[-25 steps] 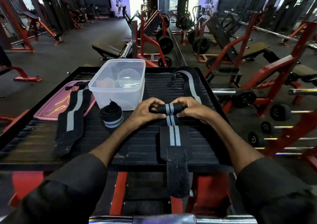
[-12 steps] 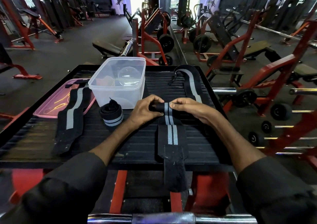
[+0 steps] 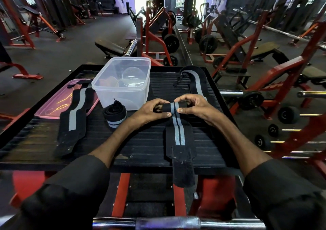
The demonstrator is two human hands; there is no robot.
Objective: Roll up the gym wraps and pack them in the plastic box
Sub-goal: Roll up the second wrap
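We see both hands at the middle of the black ribbed platform (image 3: pixel 53 141). The left hand (image 3: pixel 150 111) and right hand (image 3: pixel 195 107) pinch the two ends of a partly rolled wrap (image 3: pixel 173 107), thumbs on the near side, fingers curled over the top. Both hands are closed on that roll. Its unrolled tail (image 3: pixel 179 141), black with two grey stripes, lies flat toward us and hangs over the platform's near edge.

A finished rolled wrap (image 3: pixel 114 114) stands just left of the left hand, touching or almost touching the front wall of the clear plastic box (image 3: pixel 121 92). The box sits open at the platform's far side, with no wrap in it that we can make out. A flat wrap (image 3: pixel 74 115) lies on the left, its far end over the pink lid (image 3: pixel 53 108). Another flat wrap (image 3: pixel 195 76) curves behind the right hand. Gym machines fill the background.
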